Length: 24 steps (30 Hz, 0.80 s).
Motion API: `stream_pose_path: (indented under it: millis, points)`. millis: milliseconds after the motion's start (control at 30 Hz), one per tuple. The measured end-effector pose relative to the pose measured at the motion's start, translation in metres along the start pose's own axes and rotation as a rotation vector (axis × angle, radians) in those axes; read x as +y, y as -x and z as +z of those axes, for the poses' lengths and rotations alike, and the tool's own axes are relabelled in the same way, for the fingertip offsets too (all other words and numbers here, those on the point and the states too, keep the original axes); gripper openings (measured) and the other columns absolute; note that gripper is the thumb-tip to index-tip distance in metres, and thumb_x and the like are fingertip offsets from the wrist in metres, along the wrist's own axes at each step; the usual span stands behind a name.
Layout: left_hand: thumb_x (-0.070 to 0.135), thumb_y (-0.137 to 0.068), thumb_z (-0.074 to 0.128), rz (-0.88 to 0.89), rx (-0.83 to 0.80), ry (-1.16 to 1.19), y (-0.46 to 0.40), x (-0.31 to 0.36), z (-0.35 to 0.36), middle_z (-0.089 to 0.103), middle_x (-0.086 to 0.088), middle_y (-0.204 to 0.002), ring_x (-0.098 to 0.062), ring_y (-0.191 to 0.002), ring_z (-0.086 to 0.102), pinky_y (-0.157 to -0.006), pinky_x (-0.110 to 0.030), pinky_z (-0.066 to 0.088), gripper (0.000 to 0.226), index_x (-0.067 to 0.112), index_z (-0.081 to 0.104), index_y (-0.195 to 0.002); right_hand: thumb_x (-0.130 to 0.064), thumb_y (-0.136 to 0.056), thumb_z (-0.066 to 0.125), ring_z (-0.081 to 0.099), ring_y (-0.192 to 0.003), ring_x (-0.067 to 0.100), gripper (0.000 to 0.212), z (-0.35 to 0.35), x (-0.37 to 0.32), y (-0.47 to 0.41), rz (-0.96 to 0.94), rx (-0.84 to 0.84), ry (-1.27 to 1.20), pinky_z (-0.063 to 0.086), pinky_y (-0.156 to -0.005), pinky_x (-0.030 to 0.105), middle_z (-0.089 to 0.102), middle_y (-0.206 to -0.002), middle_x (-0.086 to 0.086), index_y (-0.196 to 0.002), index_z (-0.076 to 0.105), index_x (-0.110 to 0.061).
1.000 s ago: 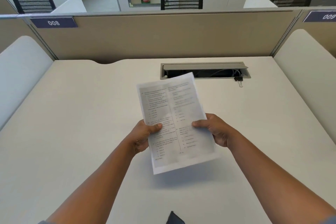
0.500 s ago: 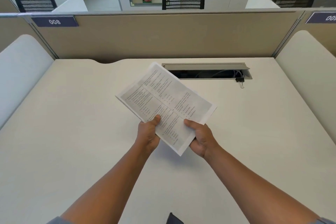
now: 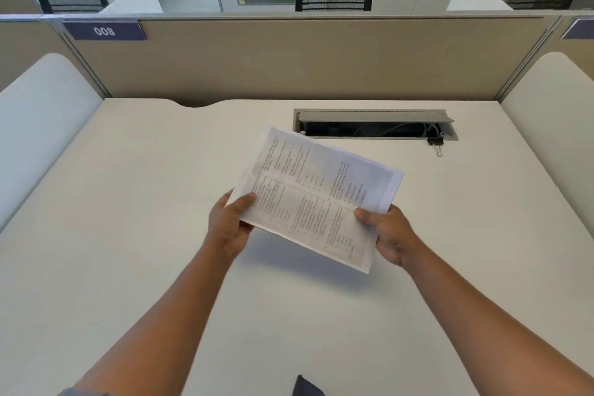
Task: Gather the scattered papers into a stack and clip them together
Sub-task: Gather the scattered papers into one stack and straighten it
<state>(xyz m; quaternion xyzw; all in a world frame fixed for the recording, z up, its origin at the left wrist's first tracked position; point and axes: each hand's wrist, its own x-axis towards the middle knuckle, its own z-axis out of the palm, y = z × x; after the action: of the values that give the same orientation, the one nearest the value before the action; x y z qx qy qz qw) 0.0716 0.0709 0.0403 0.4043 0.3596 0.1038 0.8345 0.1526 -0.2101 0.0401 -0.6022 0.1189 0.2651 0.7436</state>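
Note:
A stack of printed papers (image 3: 315, 193) hangs above the middle of the white desk (image 3: 128, 235), turned sideways with its long edges running from near left to far right. My left hand (image 3: 229, 222) grips its near left corner, thumb on top. My right hand (image 3: 387, 231) grips the near right edge, thumb on top. The sheets are slightly offset at the far right corner. A small black binder clip (image 3: 435, 142) lies on the desk at the right end of the cable slot, apart from both hands.
An open grey cable slot (image 3: 374, 124) with wires inside is set in the desk behind the papers. A beige partition (image 3: 289, 61) closes the back, and white side panels (image 3: 38, 125) flank the desk. A dark object (image 3: 305, 387) pokes in at the near edge.
The stack has rotated from upright to sideways, clockwise. My right hand slid out toward the right edge, and my left hand shifted to the near left corner.

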Motion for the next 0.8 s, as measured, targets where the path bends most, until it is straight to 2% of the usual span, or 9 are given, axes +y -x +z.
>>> stream_pose_path:
  millis: [100, 167, 267, 367, 467, 533, 633, 700, 800]
  points:
    - [-0.004, -0.086, 0.073, 0.044, -0.052, -0.305, -0.007, 0.024, -0.013, 0.070, -0.027, -0.122, -0.038, -0.095, 0.072, -0.083, -0.048, 0.057, 0.032, 0.008, 0.066, -0.114, 0.003, -0.093, 0.066, 0.072, -0.106, 0.036, 0.027, -0.013, -0.013, -0.004, -0.037, -0.024, 0.123, 0.059, -0.088, 0.053, 0.075, -0.118, 0.016, -0.116, 0.070, -0.010]
    - [-0.005, -0.086, 0.074, 0.083, -0.099, -0.525, -0.010, 0.035, -0.012, 0.076, -0.021, -0.110, -0.039, -0.098, 0.074, -0.087, -0.054, 0.058, 0.030, 0.011, 0.066, -0.110, 0.001, -0.094, 0.066, 0.071, -0.108, 0.036, 0.024, -0.017, -0.020, -0.006, -0.069, -0.047, 0.185, 0.059, -0.088, 0.051, 0.075, -0.118, 0.015, -0.114, 0.070, -0.012]
    - [-0.010, -0.086, 0.072, 0.177, -0.139, -0.693, -0.014, 0.043, -0.004, 0.075, -0.013, -0.095, -0.037, -0.102, 0.074, -0.089, -0.051, 0.060, 0.026, 0.011, 0.061, -0.097, -0.004, -0.095, 0.067, 0.070, -0.110, 0.031, 0.020, -0.018, -0.028, -0.008, -0.137, -0.071, 0.277, 0.058, -0.090, 0.046, 0.075, -0.116, 0.009, -0.111, 0.072, -0.015]
    - [-0.005, -0.093, 0.066, 0.249, -0.167, -0.704, -0.014, 0.040, 0.006, 0.075, -0.009, -0.104, -0.030, -0.102, 0.074, -0.086, -0.045, 0.061, 0.023, 0.013, 0.055, -0.103, -0.008, -0.096, 0.068, 0.070, -0.108, 0.024, 0.017, -0.013, -0.031, -0.007, -0.203, -0.050, 0.327, 0.056, -0.091, 0.040, 0.076, -0.109, 0.000, -0.105, 0.073, -0.021]
    - [-0.004, -0.095, 0.057, 0.339, -0.158, -0.702, -0.007, 0.032, 0.013, 0.074, -0.007, -0.109, -0.024, -0.102, 0.072, -0.084, -0.039, 0.060, 0.026, 0.016, 0.063, -0.109, -0.011, -0.097, 0.068, 0.070, -0.103, 0.019, 0.015, -0.008, -0.027, -0.006, -0.247, -0.016, 0.338, 0.056, -0.092, 0.042, 0.076, -0.106, -0.003, -0.103, 0.073, -0.024]
    - [-0.005, -0.093, 0.056, 0.426, -0.065, -0.660, 0.001, 0.024, 0.018, 0.071, -0.003, -0.099, -0.020, -0.096, 0.067, -0.079, -0.032, 0.058, 0.025, 0.016, 0.066, -0.100, -0.011, -0.097, 0.068, 0.070, -0.101, 0.017, 0.017, -0.006, -0.024, -0.005, -0.281, -0.001, 0.328, 0.057, -0.091, 0.041, 0.076, -0.104, -0.003, -0.102, 0.073, -0.026]
    - [-0.003, -0.095, 0.055, 0.528, 0.081, -0.580, 0.011, 0.010, 0.026, 0.059, 0.003, -0.084, -0.010, -0.081, 0.056, -0.068, -0.020, 0.047, 0.027, 0.022, 0.059, -0.086, -0.009, -0.097, 0.067, 0.070, -0.104, 0.018, 0.021, -0.003, -0.019, -0.001, -0.323, -0.010, 0.316, 0.059, -0.089, 0.039, 0.075, -0.105, -0.002, -0.103, 0.072, -0.028]
    - [-0.002, -0.096, 0.053, 0.533, 0.107, -0.529, 0.013, 0.003, 0.027, 0.057, 0.004, -0.084, -0.009, -0.079, 0.054, -0.066, -0.019, 0.045, 0.026, 0.022, 0.057, -0.086, -0.007, -0.097, 0.067, 0.070, -0.106, 0.021, 0.022, -0.004, -0.014, -0.001, -0.316, -0.009, 0.293, 0.058, -0.091, 0.041, 0.075, -0.106, 0.000, -0.104, 0.072, -0.028]
    - [-0.003, -0.096, 0.046, 0.452, 0.074, -0.538, 0.010, -0.007, 0.023, 0.061, 0.001, -0.090, -0.014, -0.085, 0.060, -0.066, -0.023, 0.052, 0.022, 0.016, 0.058, -0.093, -0.003, -0.095, 0.068, 0.067, -0.112, 0.031, 0.023, -0.005, -0.004, 0.000, -0.247, 0.015, 0.281, 0.056, -0.096, 0.048, 0.073, -0.109, 0.006, -0.102, 0.072, -0.024]
